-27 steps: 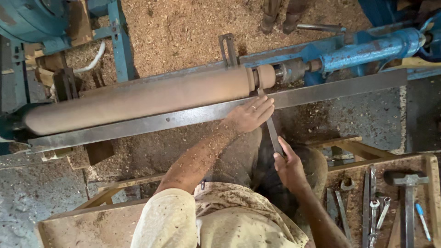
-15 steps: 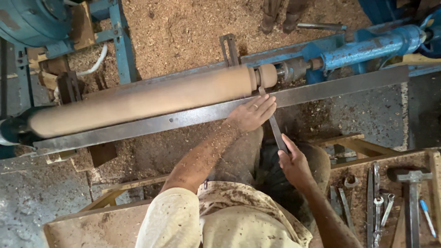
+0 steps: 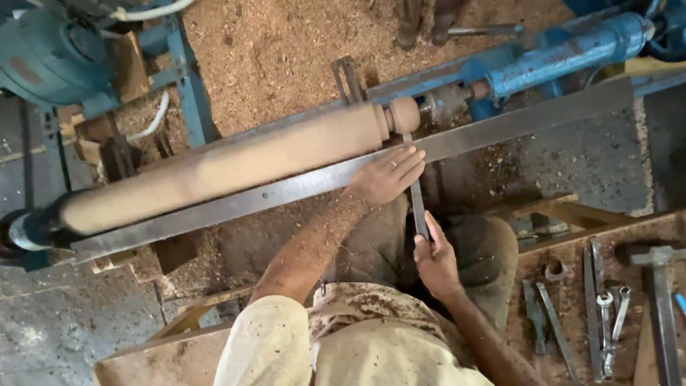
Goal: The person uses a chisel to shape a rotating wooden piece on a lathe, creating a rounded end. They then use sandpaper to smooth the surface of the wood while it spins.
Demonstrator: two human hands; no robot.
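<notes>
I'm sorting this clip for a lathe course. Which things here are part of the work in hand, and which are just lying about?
In use:
- long round wooden cylinder on the lathe
- flat steel rest bar
- left hand on that bar
- right hand gripping the narrow dark turning tool

Lying about:
- grey metal spanners
- metal-headed hammer
- sawdust on the floor

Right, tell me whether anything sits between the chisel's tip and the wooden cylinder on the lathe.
Nothing visible does. The chisel runs from the right hand across the flat steel rest bar, under the left hand, and its tip reaches the groove near the wooden cylinder's right end.
</notes>
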